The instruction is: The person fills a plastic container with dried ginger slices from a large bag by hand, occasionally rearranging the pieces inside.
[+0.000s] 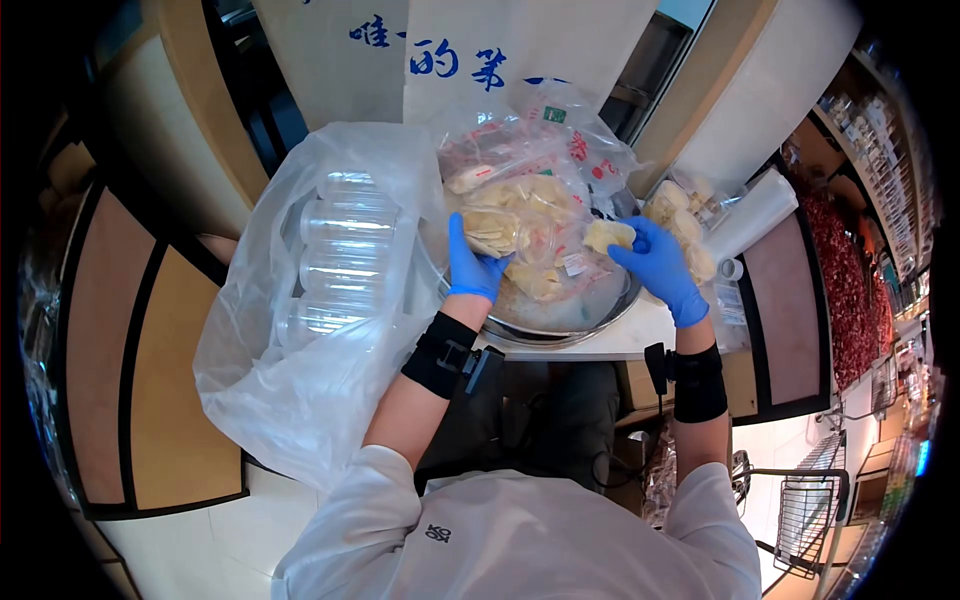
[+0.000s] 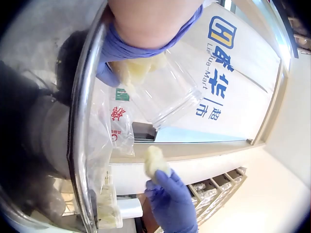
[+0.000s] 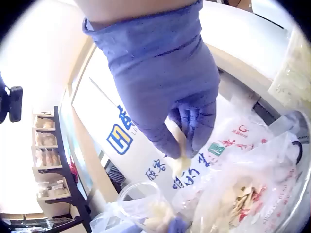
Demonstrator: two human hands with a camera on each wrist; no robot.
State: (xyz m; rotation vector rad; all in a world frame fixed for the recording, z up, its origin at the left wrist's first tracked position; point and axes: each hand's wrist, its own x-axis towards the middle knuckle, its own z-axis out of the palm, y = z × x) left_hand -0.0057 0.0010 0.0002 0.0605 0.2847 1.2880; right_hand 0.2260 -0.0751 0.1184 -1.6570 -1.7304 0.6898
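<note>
My left hand [image 1: 474, 264], in a blue glove, holds a clear plastic jar [image 2: 170, 92] with pale yellow pieces [image 2: 141, 70] in its lower part. In the right wrist view the jar's round open mouth [image 3: 138, 187] shows below my right hand [image 3: 160, 82]. That gloved hand pinches a pale yellow, irregular piece [image 1: 608, 236] between thumb and fingers, to the right of the jar and apart from it. Under both hands, clear bags [image 1: 540, 195] with red print hold more pale pieces, lying in a round metal basin [image 1: 550, 338].
A large translucent bag [image 1: 250, 370] of stacked clear jars [image 1: 345, 250] stands left of the basin. To the right lie filled clear packs [image 1: 675, 225], a white roll [image 1: 755, 215] and a small round lid [image 1: 732, 270]. A white panel [image 1: 520, 80] with blue lettering rises behind.
</note>
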